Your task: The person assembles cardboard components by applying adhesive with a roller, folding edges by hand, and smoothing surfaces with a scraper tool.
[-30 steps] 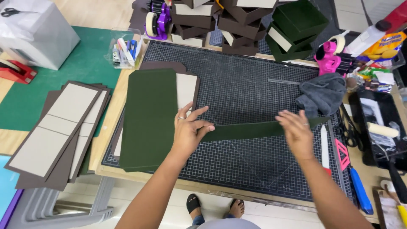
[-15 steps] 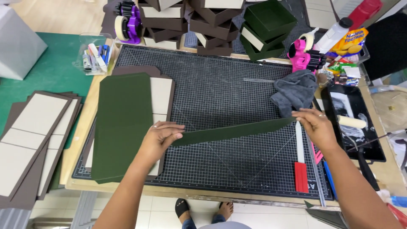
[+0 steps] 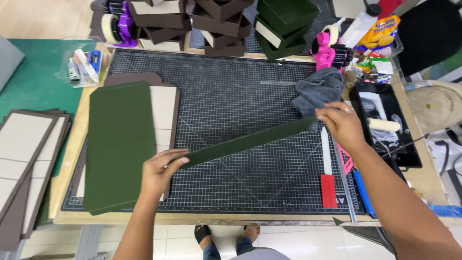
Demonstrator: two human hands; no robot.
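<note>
A long dark green paper strip (image 3: 245, 142) is lifted above the black cutting mat (image 3: 231, 96), slanting up to the right. My left hand (image 3: 159, 171) pinches its near left end. My right hand (image 3: 339, 124) grips its far right end beside a grey cloth (image 3: 317, 91). A stack of dark green sheets (image 3: 118, 144) lies on the mat's left side over cream and brown boards (image 3: 163, 113).
Brown and green box trays (image 3: 226, 19) line the mat's far edge with purple (image 3: 118, 21) and pink tape dispensers (image 3: 327, 50). A red-handled knife (image 3: 328, 175) and a black glue tray with roller (image 3: 385, 126) sit right. Flat boards (image 3: 24, 154) lie left.
The strip has been raised off the mat and tilted, its right end moving up and away with my right hand. My left hand stays at its left end.
</note>
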